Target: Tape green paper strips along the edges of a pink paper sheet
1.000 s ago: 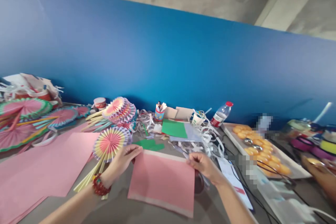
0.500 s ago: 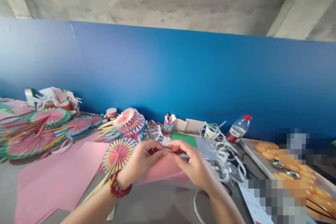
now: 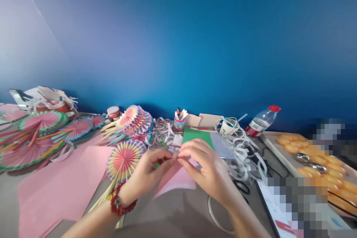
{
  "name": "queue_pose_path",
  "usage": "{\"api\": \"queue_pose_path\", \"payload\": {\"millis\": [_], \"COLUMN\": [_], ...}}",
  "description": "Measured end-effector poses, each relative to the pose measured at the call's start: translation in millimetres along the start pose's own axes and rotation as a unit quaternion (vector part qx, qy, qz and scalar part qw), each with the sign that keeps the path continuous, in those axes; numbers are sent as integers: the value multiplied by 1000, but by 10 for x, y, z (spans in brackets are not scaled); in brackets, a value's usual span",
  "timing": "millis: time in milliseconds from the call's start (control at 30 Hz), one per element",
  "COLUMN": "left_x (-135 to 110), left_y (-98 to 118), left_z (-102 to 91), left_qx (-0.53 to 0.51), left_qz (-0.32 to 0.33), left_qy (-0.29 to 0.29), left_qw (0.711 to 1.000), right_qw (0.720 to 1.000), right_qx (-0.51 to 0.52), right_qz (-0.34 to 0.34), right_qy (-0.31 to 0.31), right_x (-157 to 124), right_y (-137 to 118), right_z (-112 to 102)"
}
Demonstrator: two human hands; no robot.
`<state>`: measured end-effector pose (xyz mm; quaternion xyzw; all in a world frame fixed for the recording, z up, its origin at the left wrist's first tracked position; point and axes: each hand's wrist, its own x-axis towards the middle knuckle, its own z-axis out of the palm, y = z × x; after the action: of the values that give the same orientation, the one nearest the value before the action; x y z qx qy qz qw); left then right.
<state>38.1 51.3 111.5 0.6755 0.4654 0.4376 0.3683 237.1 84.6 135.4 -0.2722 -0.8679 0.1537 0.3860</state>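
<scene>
My left hand [image 3: 152, 169], with a red beaded bracelet [image 3: 122, 199] at its wrist, pinches the upper end of a pink paper piece [image 3: 180, 178]. Fingertip to fingertip with it, my right hand [image 3: 205, 167] is closed in a pinch at the same spot. The paper slants down below the fingers and has a whitish lower edge. Whatever small part lies right between the fingertips is blurred. Just left of my left hand is a pleated paper fan [image 3: 125, 160] in pink and yellow, and a green sheet [image 3: 196, 135] lies behind my right hand.
Large pink sheets [image 3: 64, 186] and more pleated fans [image 3: 44, 122] cover the left side. White curled strips [image 3: 241, 156], a paper cup [image 3: 227, 128] and a bottle [image 3: 262, 121] stand right. A pen holder [image 3: 179, 122] is behind; a tray of orange pieces [image 3: 331, 171] lies far right.
The view has tipped downward, so less ceiling shows. The fingertips stay together, while the pink paper below them has swung and shows its pale edge more clearly.
</scene>
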Motion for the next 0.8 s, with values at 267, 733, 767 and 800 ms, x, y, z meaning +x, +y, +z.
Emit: {"api": "queue_pose_path", "payload": {"millis": [267,733,767,800], "left_x": [-37,-97,-98,-100], "left_y": [24,68,69,71], "left_z": [20,52,52,51], "left_qx": [121,149,147,145], "left_qz": [81,109,109,109], "left_qy": [6,0,-1,-2], "left_qw": [989,983,983,983], "right_qw": [998,996,996,997], "right_qx": [-58,-81,-81,-79], "right_qz": [-33,-22,-22,-23], "right_qy": [11,-7,-7,-7], "right_x": [3,-51,-53,-52], "right_y": [-53,-74,-75,-78], "right_z": [42,41,41,41]}}
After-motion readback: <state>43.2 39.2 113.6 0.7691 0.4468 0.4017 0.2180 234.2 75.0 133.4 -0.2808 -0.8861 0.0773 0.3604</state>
